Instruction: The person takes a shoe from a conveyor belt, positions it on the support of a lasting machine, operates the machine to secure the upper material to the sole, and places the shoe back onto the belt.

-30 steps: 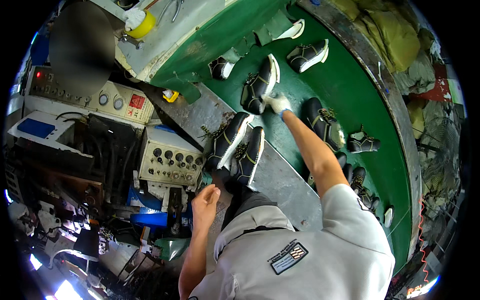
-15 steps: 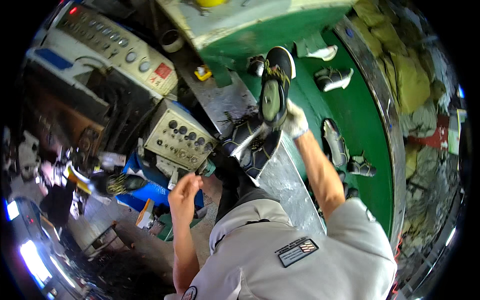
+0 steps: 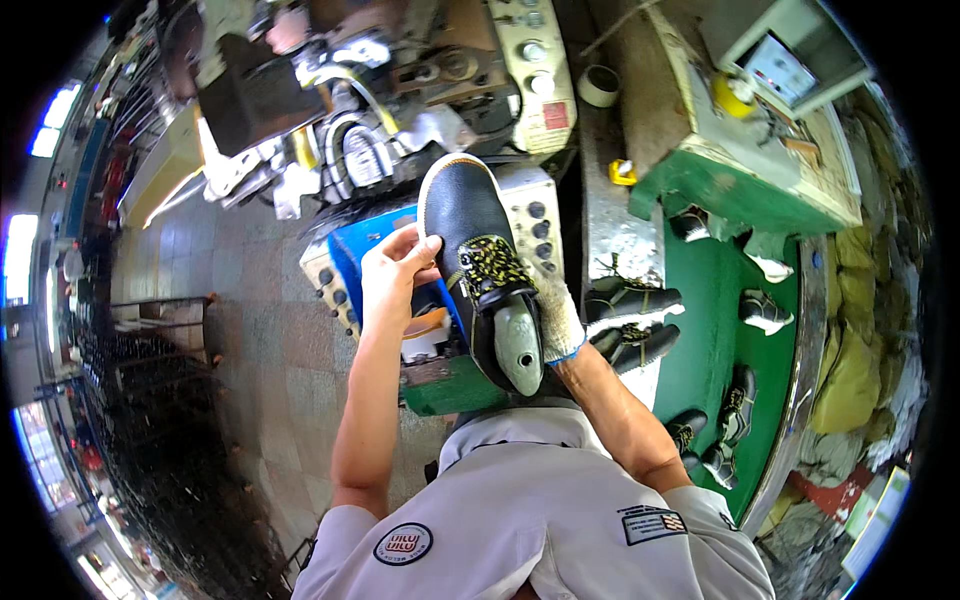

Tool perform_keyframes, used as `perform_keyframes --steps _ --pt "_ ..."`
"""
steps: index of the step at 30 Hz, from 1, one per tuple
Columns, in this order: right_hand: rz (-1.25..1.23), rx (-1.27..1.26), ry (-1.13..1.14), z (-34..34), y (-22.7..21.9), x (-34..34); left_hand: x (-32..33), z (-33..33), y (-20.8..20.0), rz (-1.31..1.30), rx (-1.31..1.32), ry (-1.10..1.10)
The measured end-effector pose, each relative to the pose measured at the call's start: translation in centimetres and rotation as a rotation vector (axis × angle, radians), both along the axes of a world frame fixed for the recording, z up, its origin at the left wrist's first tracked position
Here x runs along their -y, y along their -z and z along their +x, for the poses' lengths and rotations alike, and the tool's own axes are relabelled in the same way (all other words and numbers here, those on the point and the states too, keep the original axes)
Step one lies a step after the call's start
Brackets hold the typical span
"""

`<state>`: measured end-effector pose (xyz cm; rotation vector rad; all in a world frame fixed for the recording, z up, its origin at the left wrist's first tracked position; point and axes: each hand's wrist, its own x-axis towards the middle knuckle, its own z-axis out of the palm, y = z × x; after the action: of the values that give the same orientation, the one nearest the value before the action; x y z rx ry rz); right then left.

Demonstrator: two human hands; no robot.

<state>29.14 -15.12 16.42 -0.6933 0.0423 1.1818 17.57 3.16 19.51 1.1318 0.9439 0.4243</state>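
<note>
A dark safety shoe [image 3: 466,208] with a pale stitched edge along its toe is held up in front of me, toe pointing away. Its laces [image 3: 492,265] are black and yellow. A grey-green shoe last [image 3: 518,340] fills its opening, with a round hole in the heel end. My bare left hand [image 3: 398,268] grips the shoe's left side, thumb on the upper and fingers curled behind the edge. On the other side my right hand [image 3: 558,318], in a knitted glove, is closed around the shoe near the heel; its fingertips are hidden behind it.
Right of me, two dark shoes [image 3: 630,305] lie on a metal ledge [image 3: 625,225]. More shoes are scattered over a green surface [image 3: 700,320]. Ahead are a machine with a control box [image 3: 545,215], a blue panel [image 3: 370,240] and a green-sided bench [image 3: 745,180].
My view has swung left toward the machine. The shoe came with my right hand from above the ledge to in front of me. My left hand, empty before, now grips it too.
</note>
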Motion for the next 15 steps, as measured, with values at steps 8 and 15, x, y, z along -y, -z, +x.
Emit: perform_keyframes --steps 8,15 --pt "-0.048 0.193 -0.088 -2.6 0.6 -10.7 -4.2 -5.5 2.0 0.097 0.085 -0.306" --pt "-0.042 0.15 -0.013 -2.1 1.3 -17.0 -6.9 -4.5 3.7 -0.003 0.154 -0.328"
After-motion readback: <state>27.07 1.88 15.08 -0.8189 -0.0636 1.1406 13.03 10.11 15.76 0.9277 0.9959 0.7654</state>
